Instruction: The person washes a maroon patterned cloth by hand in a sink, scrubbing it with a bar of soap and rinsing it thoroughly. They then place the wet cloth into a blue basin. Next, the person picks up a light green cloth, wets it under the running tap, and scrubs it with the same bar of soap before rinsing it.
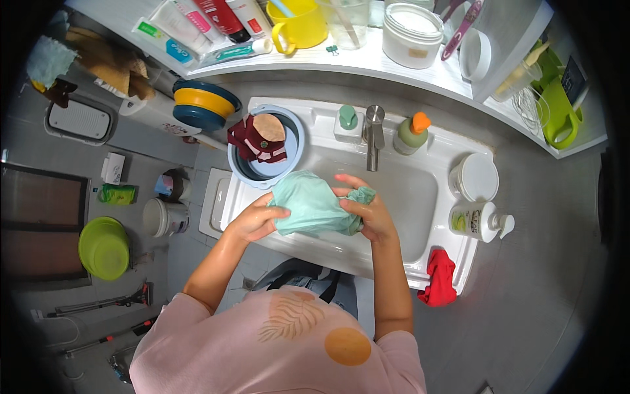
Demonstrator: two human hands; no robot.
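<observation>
A wet-looking mint-green cloth (308, 207) is spread between my hands over the front of the white sink (407, 249). My left hand (256, 220) grips its left side, thumb on top. My right hand (373, 213) pinches a bunched part at the right, with the index finger stretched out beyond it. What kind of garment the cloth is, I cannot make out. Just behind it, at the sink's left, stands a light-blue basin (300, 128) with a dark-red and beige cloth (252, 141) hanging partly over its edge.
Behind the bowl rise the metal faucet (374, 131), a green-topped soap dispenser (348, 121) and an orange-topped bottle (412, 134). A white tub (476, 177), a pump bottle (476, 221) and a red cloth (440, 276) line the right edge. Above runs a crowded shelf (354, 62).
</observation>
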